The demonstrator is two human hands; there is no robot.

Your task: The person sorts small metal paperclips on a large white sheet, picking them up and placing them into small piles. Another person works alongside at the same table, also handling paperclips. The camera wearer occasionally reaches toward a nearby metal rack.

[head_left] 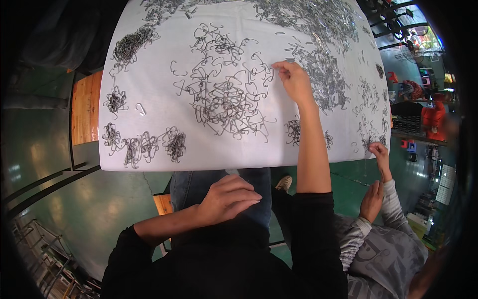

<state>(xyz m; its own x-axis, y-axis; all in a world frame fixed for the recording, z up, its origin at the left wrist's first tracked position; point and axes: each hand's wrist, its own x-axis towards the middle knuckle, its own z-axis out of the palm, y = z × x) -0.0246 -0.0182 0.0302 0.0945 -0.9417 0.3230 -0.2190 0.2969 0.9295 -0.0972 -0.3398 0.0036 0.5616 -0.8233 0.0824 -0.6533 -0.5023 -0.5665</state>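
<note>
Fingers (pixel 282 65) of my R hand (pixel 297 82) bent, can't tell if gripping; curvy, thin wire hooks (pixel 226 103) just beside. L hand (pixel 225 199) loosely unfurled.

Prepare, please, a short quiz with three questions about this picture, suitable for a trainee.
1. True or false: the person's left hand is off the white tabletop.
2. Choose: what forms the central heap, to the left of the person's right hand?
A) coins
B) bent wire hooks
C) bottle caps
3. Fill in: the co-worker's shirt is mainly ____ in colour.

Key: 1. True. 2. B. 3. Gray.
</note>
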